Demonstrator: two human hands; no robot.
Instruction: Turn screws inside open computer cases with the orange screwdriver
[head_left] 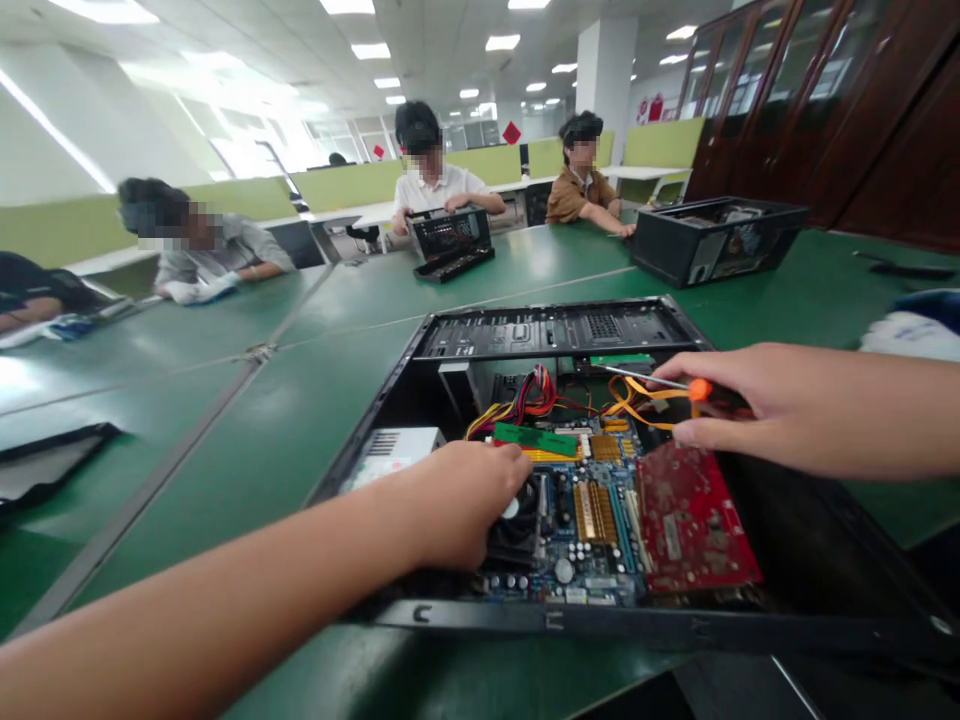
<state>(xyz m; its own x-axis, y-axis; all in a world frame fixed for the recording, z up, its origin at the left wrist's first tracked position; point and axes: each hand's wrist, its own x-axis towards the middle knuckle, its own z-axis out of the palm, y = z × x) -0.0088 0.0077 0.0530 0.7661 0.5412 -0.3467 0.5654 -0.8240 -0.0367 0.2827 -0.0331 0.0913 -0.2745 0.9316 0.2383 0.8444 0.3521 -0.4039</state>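
Two hands in an open case

From where I stand, the case [491,616] lies open on its side, board [559,550] facing up. The right hand [739,405] has the driver [699,390] wrapped in its fingers, shaft pointing left across the case's far part; whether the tip touches anything, I can't tell. The left hand [469,500] is down in the case's left half, fingertips at the near edge of the green stick [536,440]; I can't see whether they pinch it. My guess is that the step in hand is work around that stick, and the next move calls for sure fingertips there, with the driver clear of the wires [544,395] inside the case and the red card [701,530] in its right half.

The green table [225,480] spreads all around the case. Beyond the case, a person in white [442,190] holds a second case [457,238], and a person in brown [589,200] sits beside a third [675,250]. Left of and beyond the case, a person in grey [232,245] leans over the table, while a dark cabinet [817,110] rises to its far right
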